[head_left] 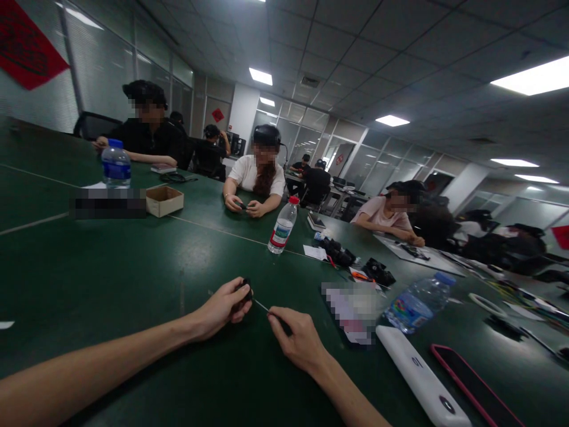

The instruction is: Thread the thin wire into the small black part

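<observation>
Over the green table (191, 255), my left hand (229, 303) is closed around a small black part (246, 287), its thumb on top. The fingers hide most of that part, so I cannot tell its kind. A thin metal rod (260, 305) slants between it and my right hand (297, 337). The thumb and forefinger of that hand pinch the rod's near end; whatever handle it may have is hidden. The far end of the rod meets or nearly meets the black part. Both hands are close together, slightly above the tabletop.
A red-capped water bottle (281, 230) stands beyond my hands, with a small open cardboard box (165, 203) farther left. On the right lie a blue-capped bottle (418, 303), a white device (418, 370), and a red-edged phone (475, 382). Several people sit around the table.
</observation>
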{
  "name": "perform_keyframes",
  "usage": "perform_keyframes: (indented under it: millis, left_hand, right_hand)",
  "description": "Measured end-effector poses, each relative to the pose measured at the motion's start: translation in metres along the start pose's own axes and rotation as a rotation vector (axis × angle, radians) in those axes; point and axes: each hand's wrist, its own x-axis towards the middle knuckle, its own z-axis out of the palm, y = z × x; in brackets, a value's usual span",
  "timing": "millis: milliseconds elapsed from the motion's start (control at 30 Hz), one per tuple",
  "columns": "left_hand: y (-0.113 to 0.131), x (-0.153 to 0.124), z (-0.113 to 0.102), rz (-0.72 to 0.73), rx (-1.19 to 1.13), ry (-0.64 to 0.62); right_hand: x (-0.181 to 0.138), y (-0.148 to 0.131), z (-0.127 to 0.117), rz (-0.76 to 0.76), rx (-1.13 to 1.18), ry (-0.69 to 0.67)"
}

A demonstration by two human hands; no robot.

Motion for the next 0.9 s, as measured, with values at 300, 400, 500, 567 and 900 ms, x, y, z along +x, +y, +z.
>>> perform_keyframes:
  millis: [300, 400, 500, 567, 900]
  left_hand:
    - [-0.001, -0.006, 0.001, 0.061, 0.169, -0.039]
    - [0.001, -0.009, 0.003, 0.097, 0.282, -0.027]
    - [0.003, -0.010, 0.006, 0.117, 0.318, -0.005]
    - [0.003, -0.009, 0.009, 0.133, 0.317, 0.023]
    - [-0.008, -0.001, 0.005, 0.200, 0.239, 0.107]
  right_hand:
    - [-0.001, -0.003, 0.000, -0.012, -0.086, -0.037]
    - [-0.003, -0.002, 0.001, -0.016, -0.113, -0.031]
    - [-0.003, -0.002, 0.002, -0.018, -0.079, -0.016]
    - [-0.002, -0.003, 0.002, -0.021, -0.047, -0.011]
    - [0.003, -0.007, 0.006, 0.074, 0.087, -0.014]
